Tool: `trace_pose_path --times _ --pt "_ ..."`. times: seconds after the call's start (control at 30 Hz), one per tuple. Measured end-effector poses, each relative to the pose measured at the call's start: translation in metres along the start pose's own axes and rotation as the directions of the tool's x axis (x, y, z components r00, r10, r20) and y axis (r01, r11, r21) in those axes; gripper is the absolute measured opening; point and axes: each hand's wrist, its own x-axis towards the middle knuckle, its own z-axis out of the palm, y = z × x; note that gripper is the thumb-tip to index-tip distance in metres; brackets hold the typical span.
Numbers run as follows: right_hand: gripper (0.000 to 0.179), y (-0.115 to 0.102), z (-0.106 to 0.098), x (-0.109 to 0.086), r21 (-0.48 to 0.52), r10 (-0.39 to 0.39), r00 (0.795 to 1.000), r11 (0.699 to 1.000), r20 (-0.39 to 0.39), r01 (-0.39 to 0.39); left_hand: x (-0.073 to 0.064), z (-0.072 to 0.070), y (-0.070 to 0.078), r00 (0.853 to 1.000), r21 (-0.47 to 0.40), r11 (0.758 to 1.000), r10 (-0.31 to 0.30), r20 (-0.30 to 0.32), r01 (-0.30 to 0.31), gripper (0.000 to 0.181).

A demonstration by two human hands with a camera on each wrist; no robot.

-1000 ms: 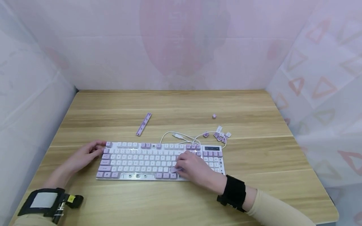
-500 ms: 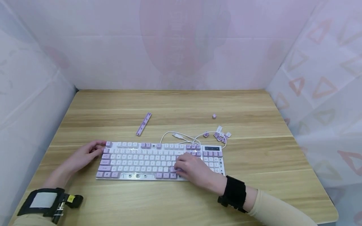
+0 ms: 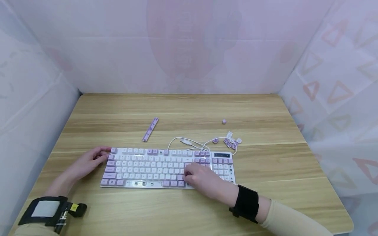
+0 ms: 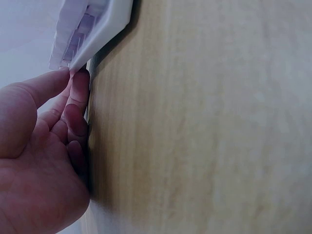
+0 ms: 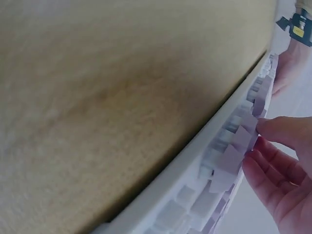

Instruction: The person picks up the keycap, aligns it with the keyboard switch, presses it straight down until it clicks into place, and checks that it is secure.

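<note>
On wood-grain table (image 3: 147, 209), pale printed walls (image 3: 118, 65) around, left hand (image 3: 87, 164) pinching keyboard (image 3: 159, 170), right hand (image 3: 203, 180) pinching purple keycap (image 3: 179, 177)

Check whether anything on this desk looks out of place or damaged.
Yes: the keyboard has a bare gap in its front row, and a long purple bar, possibly the space bar, lies askew behind it. Loose keycaps lie scattered behind its right end instead of sitting on it. Whether anything is broken, I can't tell.

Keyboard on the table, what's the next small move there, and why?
Probably press straight down on the purple keycap at the right hand's fingers: they are right at it, and I can't tell whether it is fully seated.
</note>
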Motion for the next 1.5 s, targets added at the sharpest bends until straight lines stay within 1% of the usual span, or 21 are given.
trace_pose_path --times 0.1,0.2,0.3,0.37,0.47,0.53,0.6,0.73,0.83,0.87,0.93,0.97,1.0,1.03,1.1,1.17,1.2,1.23,1.3,1.4,1.5 --pt "0.017 -0.001 -0.001 -0.003 -0.04 -0.027 0.999 0.999 0.046 0.029 0.0 0.0 0.001 1.0 0.005 1.0 0.006 -0.004 -0.006 0.058" --pt "0.021 -0.003 -0.002 -0.004 -0.083 -0.055 0.996 0.995 0.067 0.061 -0.001 0.0 0.001 1.0 0.013 1.0 0.014 -0.012 -0.014 0.056" --pt "0.021 -0.004 -0.001 -0.004 -0.134 -0.088 0.993 0.986 0.079 0.098 -0.001 0.0 0.0 1.0 0.017 1.0 0.016 -0.018 -0.016 0.054" --pt "0.021 -0.004 0.0 -0.003 -0.151 -0.103 0.99 0.982 0.1 0.118 -0.001 0.0 0.0 1.0 0.018 1.0 0.014 -0.018 -0.014 0.055" --pt "0.02 -0.003 0.001 -0.003 -0.14 -0.098 0.988 0.984 0.118 0.114 -0.001 0.0 0.0 1.0 0.015 1.0 0.012 -0.012 -0.012 0.056" --pt "0.02 -0.002 0.001 -0.004 -0.127 -0.095 0.989 0.986 0.115 0.11 -0.002 0.0 0.0 1.0 0.02 1.0 0.017 -0.016 -0.017 0.055" --pt "0.019 0.0 0.001 -0.005 -0.107 -0.1 0.991 0.988 0.092 0.109 -0.003 0.001 -0.001 1.0 0.033 0.999 0.02 -0.018 -0.019 0.053" --pt "0.017 0.01 -0.006 -0.005 0.007 -0.087 0.996 0.996 0.017 0.087 -0.005 0.002 -0.002 1.0 0.038 0.999 0.023 -0.016 -0.023 0.054" --pt "0.017 0.024 -0.02 -0.007 0.075 -0.022 0.998 0.997 -0.052 0.026 -0.004 0.004 -0.002 1.0 0.021 1.0 0.021 -0.01 -0.021 0.057" --pt "0.017 0.031 -0.025 -0.007 0.073 0.003 0.997 0.997 -0.077 0.002 -0.004 0.004 -0.002 1.0 0.019 1.0 0.018 -0.01 -0.018 0.057" --pt "0.02 0.046 -0.036 -0.007 0.085 0.089 0.991 0.993 -0.103 -0.081 -0.003 0.004 -0.001 1.0 0.012 1.0 0.019 -0.011 -0.019 0.057" --pt "0.021 0.055 -0.04 -0.007 0.088 0.14 0.984 0.987 -0.108 -0.131 -0.003 0.004 -0.001 1.0 0.013 1.0 0.017 -0.012 -0.017 0.056" --pt "0.023 0.066 -0.044 -0.008 0.099 0.196 0.975 0.978 -0.108 -0.186 -0.003 0.004 -0.001 1.0 0.017 1.0 0.017 -0.013 -0.017 0.056" --pt "0.025 0.077 -0.047 -0.008 0.111 0.258 0.961 0.963 -0.101 -0.247 -0.003 0.004 -0.001 1.0 0.018 1.0 0.017 -0.013 -0.017 0.056" --pt "0.028 0.099 -0.052 -0.009 0.141 0.378 0.923 0.92 -0.072 -0.365 -0.002 0.003 -0.002 1.0 0.02 1.0 0.019 -0.014 -0.019 0.055" --pt "0.028 0.121 -0.052 -0.01 0.151 0.455 0.889 0.883 -0.042 -0.445 -0.001 0.003 -0.002 1.0 0.02 1.0 0.021 -0.014 -0.021 0.055" --pt "0.027 0.131 -0.051 -0.01 0.155 0.478 0.878 0.869 -0.019 -0.47 -0.001 0.003 -0.002 1.0 0.021 1.0 0.021 -0.014 -0.021 0.055" --pt "0.027 0.14 -0.05 -0.01 0.161 0.491 0.871 0.859 0.005 -0.486 0.0 0.003 -0.002 1.0 0.02 1.0 0.023 -0.014 -0.022 0.055" --pt "0.025 0.153 -0.046 -0.009 0.161 0.483 0.874 0.859 0.061 -0.486 0.0 0.003 -0.002 1.0 0.022 0.999 0.023 -0.015 -0.023 0.055" --pt "0.022 0.163 -0.041 -0.007 0.152 0.422 0.89 0.881 0.176 -0.448 0.0 0.002 -0.001 1.0 0.025 0.999 0.026 -0.017 -0.026 0.055" --pt "0.022 0.166 -0.038 -0.005 0.164 0.368 0.893 0.894 0.261 -0.416 0.0 0.002 0.0 0.999 0.03 0.999 0.031 -0.019 -0.03 0.055"
